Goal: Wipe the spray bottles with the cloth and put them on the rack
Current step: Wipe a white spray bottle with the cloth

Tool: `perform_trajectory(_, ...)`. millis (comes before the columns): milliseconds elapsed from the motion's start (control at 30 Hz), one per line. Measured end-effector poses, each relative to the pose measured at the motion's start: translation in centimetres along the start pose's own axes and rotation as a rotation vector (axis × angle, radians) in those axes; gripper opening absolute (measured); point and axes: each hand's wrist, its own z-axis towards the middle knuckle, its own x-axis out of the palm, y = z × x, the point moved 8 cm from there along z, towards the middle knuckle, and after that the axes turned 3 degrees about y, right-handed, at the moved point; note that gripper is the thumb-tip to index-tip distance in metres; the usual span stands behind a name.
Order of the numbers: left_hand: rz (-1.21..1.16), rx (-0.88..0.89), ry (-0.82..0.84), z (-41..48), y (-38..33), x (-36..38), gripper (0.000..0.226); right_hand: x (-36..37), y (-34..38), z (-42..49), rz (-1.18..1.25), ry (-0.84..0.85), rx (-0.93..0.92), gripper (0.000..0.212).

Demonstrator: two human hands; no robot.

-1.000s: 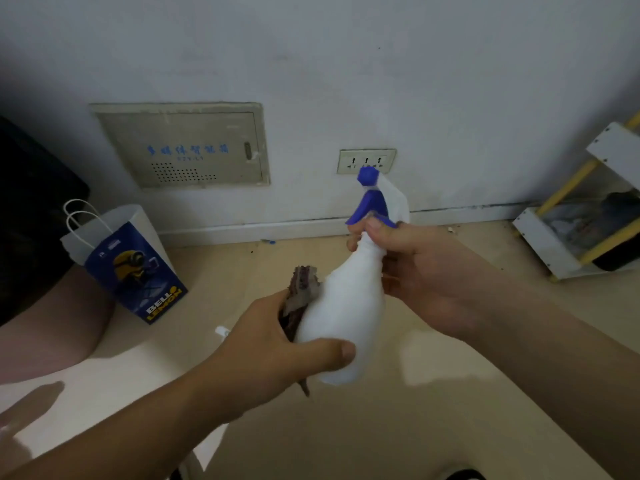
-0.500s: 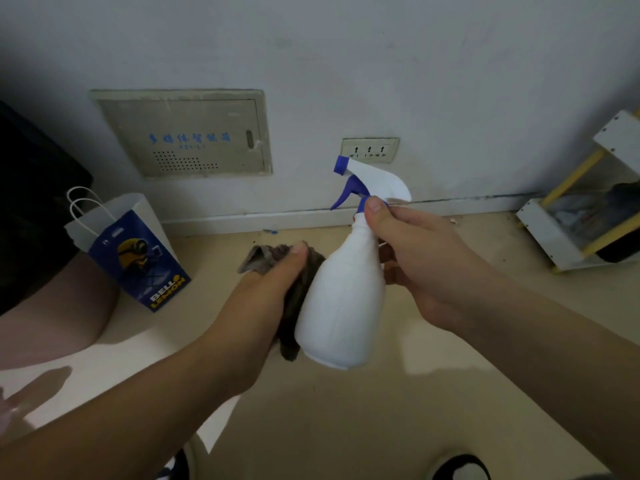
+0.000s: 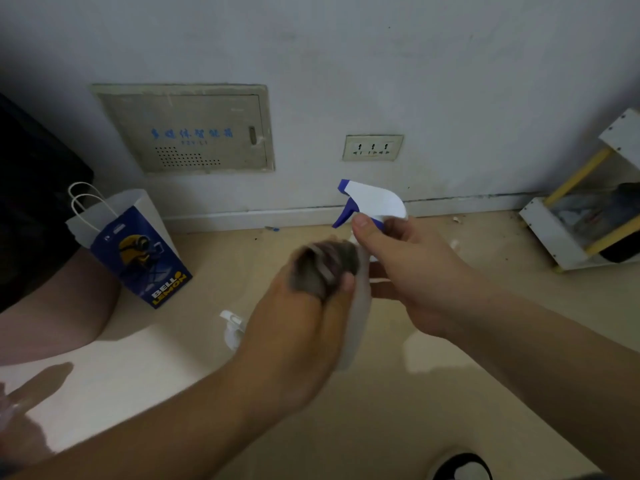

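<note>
At centre frame the left hand (image 3: pixel 298 323) bunches a crumpled, fuzzy grey cloth (image 3: pixel 322 268) in curled fingers against the smooth white plastic spray bottle (image 3: pixel 358 327). The right hand (image 3: pixel 415 271) clamps the bottle's neck, thumb just under the blue-and-white trigger head. Beside the left wrist a second spray bottle (image 3: pixel 231 329) lies on the beige floor (image 3: pixel 415 410). Farther back stand a glossy paper bag (image 3: pixel 138 251) at left and the white-and-yellow rack (image 3: pixel 568 237) at the right edge.

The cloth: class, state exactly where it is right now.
In the head view the cloth is near centre, bunched in the left hand and held against the spray bottle, whose neck the right hand grips.
</note>
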Motion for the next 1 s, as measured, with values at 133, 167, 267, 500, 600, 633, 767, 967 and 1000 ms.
perform_trajectory(133,0.713,0.511,0.199,-2.8,-1.6,3.8,0.077,-0.4,-0.5,0.2,0.023,-0.059,-0.004,0.023)
perform_trajectory(167,0.727,0.515,0.216,-2.5,-1.0,3.6,0.078,-0.5,-0.4,0.3,0.02,-0.07,-0.009,0.021)
perform_trajectory(267,0.41,0.196,0.157,0.7,1.2,0.2,0.056,-0.8,-0.1,0.5,0.033,-0.09,-0.042,0.027)
perform_trajectory(500,0.572,0.401,0.224,-1.7,-0.5,2.3,0.064,-0.5,-0.7,0.3,0.058,-0.067,-0.018,0.023)
perform_trajectory(600,0.279,0.165,0.213,0.9,1.4,0.3,0.05,-0.5,-0.4,0.4,0.044,-0.064,-0.03,0.024)
perform_trajectory(633,0.094,-0.013,0.168,1.7,2.5,-0.1,0.043,-0.5,-0.4,0.4,0.042,-0.072,-0.039,0.027)
perform_trajectory(767,0.261,-0.005,0.029,0.3,1.1,1.1,0.025,0.4,-0.9,0.0,0.0,-0.052,-0.049,0.027)
perform_trajectory(967,0.625,0.416,0.157,-0.8,1.6,1.9,0.066,-1.7,-0.5,0.7,0.089,-0.112,0.013,0.03)
perform_trajectory(1000,0.58,0.393,0.181,-0.9,2.2,1.7,0.064,-2.3,-0.5,1.0,0.107,-0.14,0.027,0.034)
